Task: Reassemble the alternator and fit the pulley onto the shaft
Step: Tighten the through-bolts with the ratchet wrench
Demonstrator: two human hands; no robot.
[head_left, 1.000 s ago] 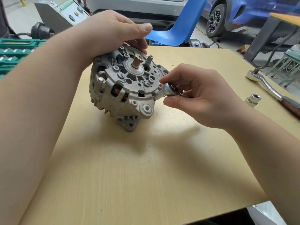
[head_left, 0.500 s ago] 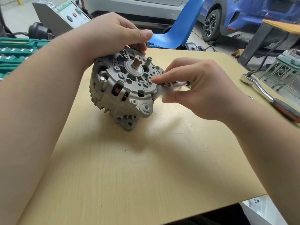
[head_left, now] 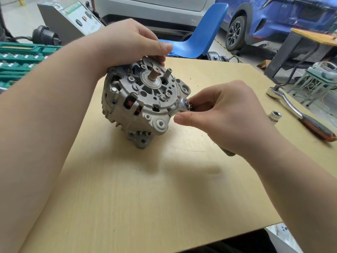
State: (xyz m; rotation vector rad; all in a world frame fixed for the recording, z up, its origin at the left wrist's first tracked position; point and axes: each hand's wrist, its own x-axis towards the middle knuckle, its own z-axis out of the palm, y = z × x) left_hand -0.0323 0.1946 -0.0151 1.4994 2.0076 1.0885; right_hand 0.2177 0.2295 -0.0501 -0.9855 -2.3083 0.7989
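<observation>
On the pale wooden table (head_left: 145,198), the right hand (head_left: 224,117) pinches a small chrome ratchet tool (head_left: 179,106) against the grey cast-metal alternator (head_left: 144,101), tilted on the table; the left hand (head_left: 127,44) grips its far rim, thumb extended

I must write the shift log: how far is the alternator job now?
Done: the grey cast-aluminium alternator housing looks closed, with one bolt seated at its left edge. In hand: the left hand steadies it while the right hand turns a small chrome socket tool at its right edge. Left: the copper-coloured shaft is bare; no pulley is visible.
</observation>
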